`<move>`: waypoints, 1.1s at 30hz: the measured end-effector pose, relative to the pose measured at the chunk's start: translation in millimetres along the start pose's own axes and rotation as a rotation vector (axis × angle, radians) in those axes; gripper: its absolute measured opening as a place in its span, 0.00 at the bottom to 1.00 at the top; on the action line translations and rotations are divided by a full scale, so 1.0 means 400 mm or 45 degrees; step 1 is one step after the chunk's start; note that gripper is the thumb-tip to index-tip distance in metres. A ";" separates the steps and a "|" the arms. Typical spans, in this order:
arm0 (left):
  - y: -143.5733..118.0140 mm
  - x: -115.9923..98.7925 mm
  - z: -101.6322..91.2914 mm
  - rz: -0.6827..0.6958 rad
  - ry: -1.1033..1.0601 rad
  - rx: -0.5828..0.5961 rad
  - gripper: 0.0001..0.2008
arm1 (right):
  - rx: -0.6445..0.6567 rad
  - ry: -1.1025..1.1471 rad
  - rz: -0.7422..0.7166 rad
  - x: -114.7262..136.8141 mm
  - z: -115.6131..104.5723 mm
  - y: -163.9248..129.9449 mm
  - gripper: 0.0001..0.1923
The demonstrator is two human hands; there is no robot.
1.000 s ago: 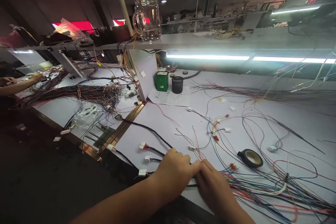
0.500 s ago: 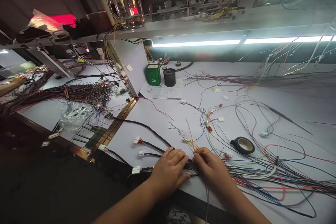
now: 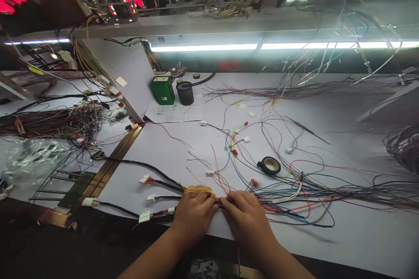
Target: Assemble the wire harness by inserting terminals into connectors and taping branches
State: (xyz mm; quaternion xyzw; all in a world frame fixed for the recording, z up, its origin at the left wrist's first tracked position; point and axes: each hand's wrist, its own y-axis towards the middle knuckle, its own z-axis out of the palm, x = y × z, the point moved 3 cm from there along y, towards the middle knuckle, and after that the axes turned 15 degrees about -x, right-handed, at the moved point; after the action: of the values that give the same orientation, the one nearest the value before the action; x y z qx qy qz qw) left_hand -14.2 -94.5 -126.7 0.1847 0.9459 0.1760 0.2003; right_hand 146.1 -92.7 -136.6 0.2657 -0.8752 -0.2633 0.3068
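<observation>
Between the fingers of both hands, at the near edge of the table [image 3: 343, 244], lies the wire harness [image 3: 218, 202], a bundle of thin coloured leads; the left hand [image 3: 194, 213] and the right hand [image 3: 247, 218] sit knuckle to knuckle upon it, fingers curled down and pinching the bundle where a yellow wire [image 3: 200, 189] arches just beyond the left fingertips; how tightly either hand grips cannot be told, since the backs of the hands hide the pads. Left of the left fingers, black sheathed branches run out to white connectors [image 3: 144, 216], apart from one another on the table; right of the right fingers the leads fan loosely into a tangle of red, blue, green and white strands [image 3: 294, 200]. Beyond the right fingers, near but not touching, rests a roll of black tape [image 3: 269, 165]; farther beyond both hands stand a green box [image 3: 162, 90] and a dark cup [image 3: 185, 93], side by side under the strip light [image 3: 203, 47]. Judged from its look, the harness is light, limp and prone to snagging; it is best held at the gathered trunk, as here, not by single leads or by the small connectors, which would pull free or tangle.
</observation>
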 end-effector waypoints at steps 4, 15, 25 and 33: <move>0.008 0.004 -0.005 -0.016 -0.064 0.093 0.09 | 0.054 0.029 -0.002 -0.009 0.000 -0.003 0.14; 0.019 0.021 -0.021 -0.312 -0.380 -0.057 0.14 | 0.017 -0.181 0.171 -0.220 -0.135 0.013 0.21; -0.025 0.035 -0.023 -0.273 -0.639 -0.255 0.15 | 0.161 -0.006 0.333 -0.228 -0.130 0.041 0.13; 0.001 0.057 -0.017 -0.549 -0.827 -0.160 0.26 | 0.212 0.446 0.670 -0.206 -0.169 0.093 0.12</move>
State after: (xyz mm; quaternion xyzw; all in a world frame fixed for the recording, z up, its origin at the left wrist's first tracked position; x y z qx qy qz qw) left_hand -36.6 -86.5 -128.0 0.0154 0.8378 0.1198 0.5324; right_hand 235.7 -34.5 -100.8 0.0959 -0.8662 -0.0529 0.4876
